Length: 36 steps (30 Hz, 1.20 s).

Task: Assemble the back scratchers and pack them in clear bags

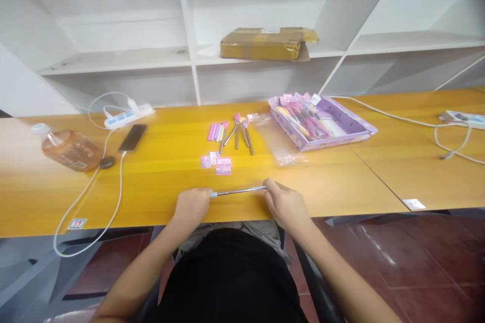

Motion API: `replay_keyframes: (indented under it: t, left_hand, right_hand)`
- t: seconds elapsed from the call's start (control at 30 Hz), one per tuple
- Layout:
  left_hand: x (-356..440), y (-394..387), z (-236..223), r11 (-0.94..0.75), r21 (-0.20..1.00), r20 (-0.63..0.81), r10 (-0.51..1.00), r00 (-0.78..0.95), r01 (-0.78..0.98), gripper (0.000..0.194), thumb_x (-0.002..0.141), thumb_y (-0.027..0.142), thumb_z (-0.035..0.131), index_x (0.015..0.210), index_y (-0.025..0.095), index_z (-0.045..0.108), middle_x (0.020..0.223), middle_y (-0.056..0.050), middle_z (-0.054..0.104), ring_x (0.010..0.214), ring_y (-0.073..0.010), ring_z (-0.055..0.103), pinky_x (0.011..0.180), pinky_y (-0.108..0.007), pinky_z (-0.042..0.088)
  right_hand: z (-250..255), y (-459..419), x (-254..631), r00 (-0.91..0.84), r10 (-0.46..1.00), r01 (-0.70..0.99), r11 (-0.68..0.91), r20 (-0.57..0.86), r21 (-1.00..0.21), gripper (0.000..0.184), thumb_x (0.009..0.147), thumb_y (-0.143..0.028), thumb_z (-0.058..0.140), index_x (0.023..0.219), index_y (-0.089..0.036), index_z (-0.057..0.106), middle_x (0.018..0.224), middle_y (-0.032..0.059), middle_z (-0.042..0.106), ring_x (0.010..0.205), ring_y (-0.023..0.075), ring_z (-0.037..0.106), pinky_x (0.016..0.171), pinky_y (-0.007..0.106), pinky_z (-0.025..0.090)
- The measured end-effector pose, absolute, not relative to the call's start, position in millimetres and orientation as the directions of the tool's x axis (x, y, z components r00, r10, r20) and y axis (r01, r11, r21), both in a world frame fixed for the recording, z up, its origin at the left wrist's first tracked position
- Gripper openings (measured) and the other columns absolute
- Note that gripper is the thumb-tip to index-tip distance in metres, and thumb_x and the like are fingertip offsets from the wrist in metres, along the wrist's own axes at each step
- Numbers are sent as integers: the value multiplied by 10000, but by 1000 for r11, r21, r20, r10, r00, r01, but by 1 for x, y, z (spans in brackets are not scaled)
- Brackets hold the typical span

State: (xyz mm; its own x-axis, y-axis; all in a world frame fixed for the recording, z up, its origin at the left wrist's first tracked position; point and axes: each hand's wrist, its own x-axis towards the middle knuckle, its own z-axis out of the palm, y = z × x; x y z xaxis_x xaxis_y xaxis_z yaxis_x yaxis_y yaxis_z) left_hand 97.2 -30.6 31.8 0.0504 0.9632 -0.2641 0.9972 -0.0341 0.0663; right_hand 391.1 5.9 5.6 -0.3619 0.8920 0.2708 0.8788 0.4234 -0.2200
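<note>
Near the table's front edge, my left hand [194,206] is closed around one end of a thin telescopic back scratcher [235,191] with a metal rod and light blue ends. My right hand [285,203] pinches its other end, so the rod lies nearly level between both fists. The head is hidden or too blurred to make out. Beyond it lie several metal-stemmed back scratchers [237,133] with pink and purple hand-shaped heads. Beside them is a row of pink, blue and yellow handles [215,131]. Small printed pink cards [223,166] lie closer to me.
A purple display box [337,140] with wrapped colourful items stands right of centre, beside clear plastic bags [282,146]. At left are an orange drink bottle [71,149], a phone [133,138], a power strip [129,115] and white cables. A taped carton [261,44] sits on the shelf.
</note>
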Motion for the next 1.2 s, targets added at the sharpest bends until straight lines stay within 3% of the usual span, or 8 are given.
replay_keyframes:
  t: [0.23, 0.37, 0.53, 0.7, 1.0, 1.2]
  left_hand:
    - [23, -38, 44, -22, -151, -185, 983, -6, 988, 333, 1023, 183, 469, 1052, 206, 800, 1050, -166, 850, 1037, -367, 824, 802, -386, 574]
    - [-26, -47, 50, 33, -212, -144, 988, -64, 977, 320, 993, 182, 479, 1026, 232, 793, 1052, -135, 856, 1038, -346, 821, 776, -345, 547]
    - [-63, -62, 45, -8, -192, -190, 981, -29, 981, 319, 1000, 217, 476, 971, 230, 793, 1014, -133, 857, 1008, -350, 819, 784, -357, 549]
    - [-59, -70, 34, -12, -201, -209, 977, -31, 980, 319, 1004, 214, 484, 988, 222, 803, 978, -152, 852, 967, -360, 822, 770, -369, 550]
    - [-40, -75, 35, 189, -167, -126, 969, -211, 968, 221, 949, 210, 574, 914, 244, 790, 957, -115, 850, 974, -300, 808, 791, -307, 516]
    - [-38, -78, 32, 239, -139, -91, 963, -253, 961, 208, 937, 212, 580, 886, 245, 778, 970, -117, 852, 1020, -305, 795, 815, -315, 506]
  right_hand:
    - [6, 11, 477, -148, 905, 956, 234, 400, -175, 259, 1028, -224, 455, 1074, -197, 708, 752, 67, 703, 614, 202, 574, 628, 316, 257]
    - [4, 8, 528, -12, 916, 988, 72, 402, -134, 280, 1046, -255, 442, 1090, -203, 713, 756, 97, 689, 640, 228, 576, 636, 348, 261]
    - [-7, 10, 573, 137, 953, 980, -90, 270, -179, 288, 1066, -271, 435, 1129, -227, 713, 815, 122, 694, 657, 242, 564, 657, 374, 311]
    - [-27, 19, 575, 141, 986, 961, -114, 92, -253, 266, 1063, -322, 459, 1115, -245, 708, 800, 79, 697, 658, 240, 575, 634, 326, 333]
    - [-42, 24, 568, 229, 959, 945, -179, 164, -273, 268, 1029, -325, 498, 1126, -240, 734, 755, 72, 661, 637, 242, 572, 635, 321, 336]
    - [-45, 23, 567, 216, 957, 955, -166, 192, -247, 290, 1023, -306, 485, 1129, -216, 738, 765, 88, 680, 632, 242, 576, 623, 321, 325]
